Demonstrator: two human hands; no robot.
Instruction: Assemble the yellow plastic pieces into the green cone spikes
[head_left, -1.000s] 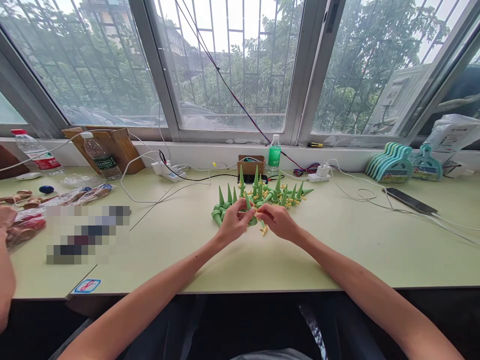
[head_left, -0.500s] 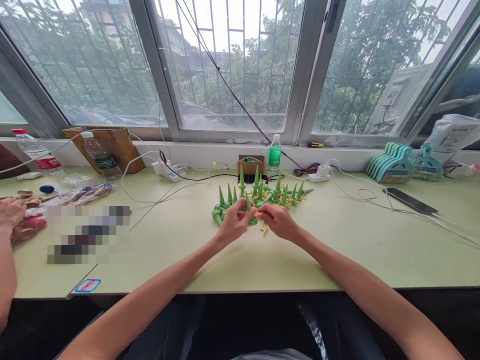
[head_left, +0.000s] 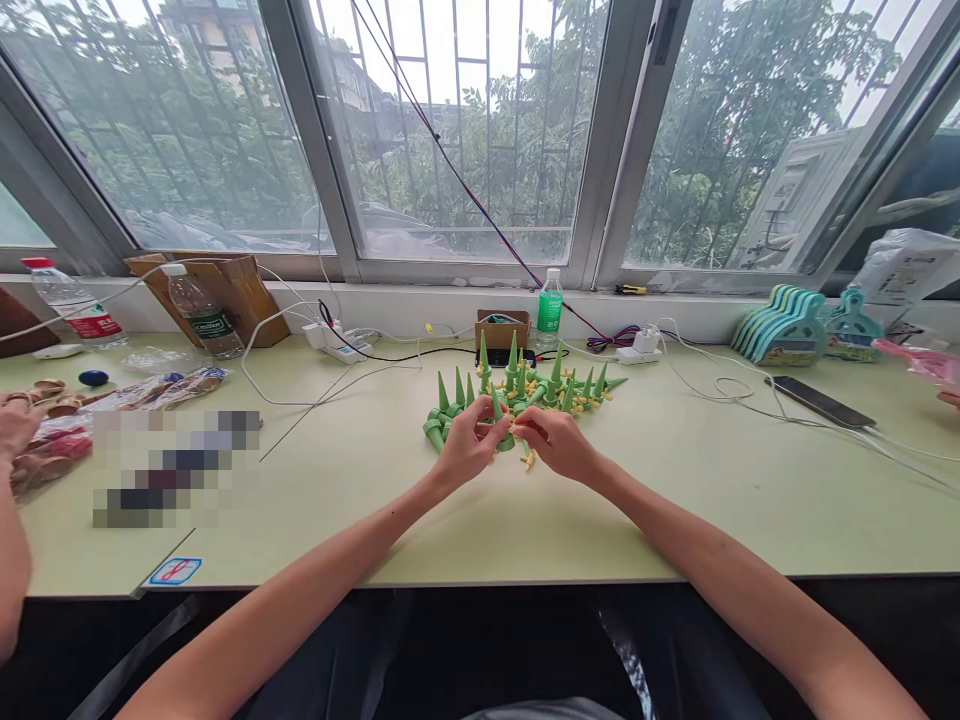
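My left hand (head_left: 471, 442) is closed around a green watering spike (head_left: 496, 404), its pointed tip upward between the fingers. Close against it, the fingers of my right hand (head_left: 559, 442) pinch at the side of that spike. A small yellow part seems to show between them, but the fingertips mostly hide it. Just behind both hands stand and lie several more green spikes (head_left: 555, 378) with yellow valves. One loose yellow valve (head_left: 529, 461) rests on the table just below my right fingers.
A green-labelled bottle (head_left: 550, 303) and a small cardboard box (head_left: 502, 328) stand behind the spikes. To the right are a phone (head_left: 821, 402), cables and turquoise plastic pieces (head_left: 780, 327). Another person's hand (head_left: 16, 425) is at the left among bagged wooden items; a pink object (head_left: 926, 362) is at the right edge.
At the right edge a pink object and part of another person's hand have come further into view. The person's hand at the left has shifted slightly. My own hands hold almost still.
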